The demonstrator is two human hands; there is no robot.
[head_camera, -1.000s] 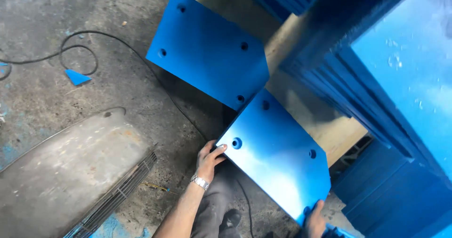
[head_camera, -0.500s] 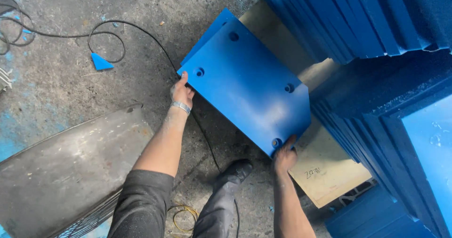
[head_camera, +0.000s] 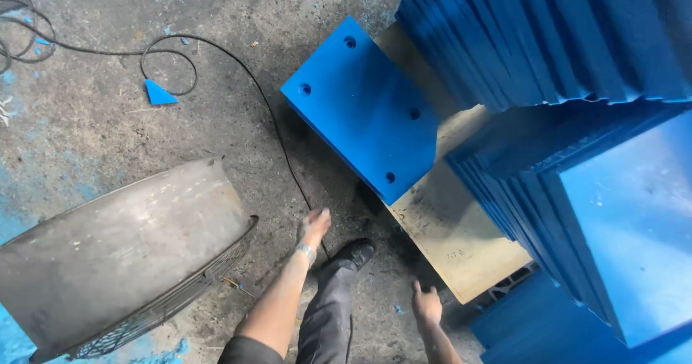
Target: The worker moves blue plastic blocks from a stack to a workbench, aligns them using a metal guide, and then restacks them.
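Both hands were empty. Left hand [head_camera: 315, 225] hung open, fingers loosely spread, below and left of the blue plate [head_camera: 364, 108]; right hand [head_camera: 427, 305] was likewise open, below the plate's lower corner, touching nothing.

Half a second earlier both hands gripped the plate by its edges; they had since let go and drawn back, so the plate had been set down. It lay flat atop a small stack of like plates, four holes showing, resting partly on a tan board [head_camera: 461, 241] and overhanging it toward the upper left.

Right of the plate, many more blue plates [head_camera: 540, 40] stood on edge in a fanned row, and a second bank [head_camera: 620, 220] stood below those. A black shoe [head_camera: 352, 252] stood just below the plate. A black cable [head_camera: 245, 68] ran left of the plate in loops, past a small blue triangular offcut [head_camera: 158, 94]. Further left and below lay a grey fan housing [head_camera: 122, 249] with a wire guard.

The floor [head_camera: 108, 140] was rough concrete, stained with blue paint.
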